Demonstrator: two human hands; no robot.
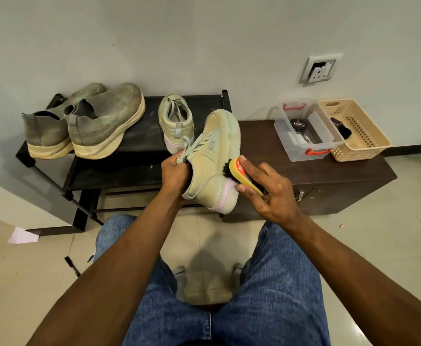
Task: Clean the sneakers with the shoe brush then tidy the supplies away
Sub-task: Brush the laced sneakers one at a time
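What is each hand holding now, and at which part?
The left hand grips the beige sneaker at its opening, near the laces. The right hand holds the shoe brush by its yellow back, bristles against the sneaker's heel side.

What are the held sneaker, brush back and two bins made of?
Held sneaker: matte suede-like or canvas upper, napped look. Brush: yellow back, probably smooth plastic; black bristles. Clear bin: glossy transparent plastic, red latches. Beige basket: perforated moulded plastic.

Shoe brush (245, 175) against held sneaker (214, 161)
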